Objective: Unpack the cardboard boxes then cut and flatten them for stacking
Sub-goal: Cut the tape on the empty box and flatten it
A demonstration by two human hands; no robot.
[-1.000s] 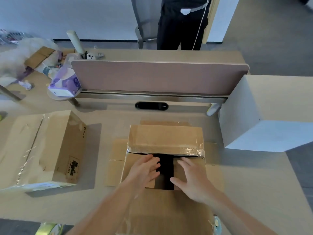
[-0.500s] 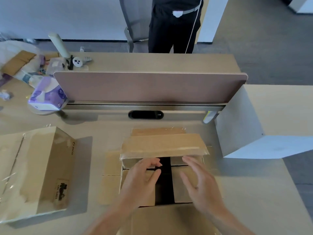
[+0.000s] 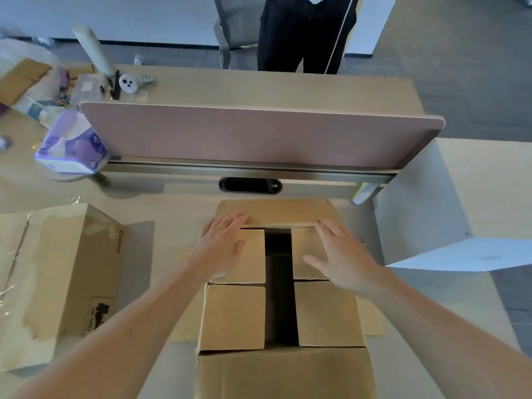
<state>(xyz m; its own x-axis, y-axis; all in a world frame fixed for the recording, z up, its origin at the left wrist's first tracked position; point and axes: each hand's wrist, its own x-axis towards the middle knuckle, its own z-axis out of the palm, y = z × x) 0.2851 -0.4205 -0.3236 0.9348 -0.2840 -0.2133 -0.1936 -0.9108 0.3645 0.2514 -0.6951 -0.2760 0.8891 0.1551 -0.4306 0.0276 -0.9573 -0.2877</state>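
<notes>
Both lying flat, gripping nothing: left hand (image 3: 223,243), right hand (image 3: 341,256), resting on flaps (image 3: 253,266) | box (image 3: 283,372) seeming light, stiff, creasable | gripping best at flap edges

Two hands (image 3: 223,243) (image 3: 342,262), two cardboard boxes (image 3: 283,375) (image 3: 72,272), one tissue pack (image 3: 72,146).

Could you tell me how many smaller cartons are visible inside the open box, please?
4: far-left carton, near-left carton, far-right carton, near-right carton, flanking a dark gap. More may lie underneath.
</notes>
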